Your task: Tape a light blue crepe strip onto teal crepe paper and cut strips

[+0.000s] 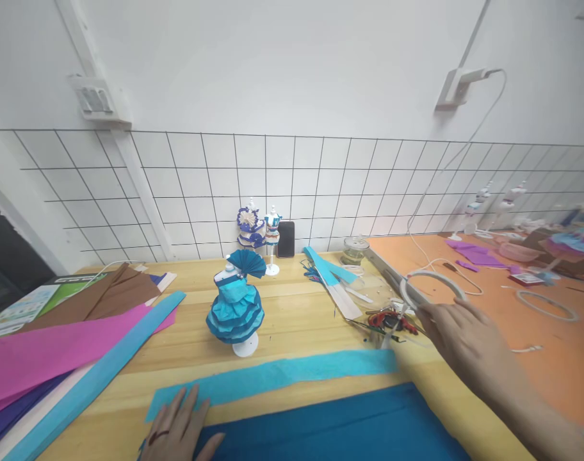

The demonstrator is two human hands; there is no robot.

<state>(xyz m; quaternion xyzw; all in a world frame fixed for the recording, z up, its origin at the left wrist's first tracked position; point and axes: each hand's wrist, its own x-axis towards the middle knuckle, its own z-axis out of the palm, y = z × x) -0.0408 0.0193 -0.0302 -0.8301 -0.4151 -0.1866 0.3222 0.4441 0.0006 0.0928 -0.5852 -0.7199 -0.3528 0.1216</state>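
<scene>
Left hand (177, 428): laid flat, fingers straight and slightly parted, gripping nothing; fingertips on the near left end of a light blue strip (292, 371), thumb over a dark blue sheet (330, 426). Right hand (469, 330): raised, fingers closed on the near edge of a white ring (435, 273), apparently a roll of tape; edges blurred, so the exact pinch cannot be told. Light blue strip: runs rightward from under the left fingertips, ending short of the right hand. Dark blue sheet: nearer the person than the strip, to the right of the left fingers. Dressed figure (237, 304): upright on its base, beyond the left fingertips and the strip. Red-handled tool (395, 322): just left of the right fingers, low on the table (299, 314). Step in hand, as judged: steadying the strip while the white ring is handled. Next move, as judged: calls for light pressure from the left fingers, the thin paper being likely to crease or slide, and a controlled right-hand hold.
</scene>
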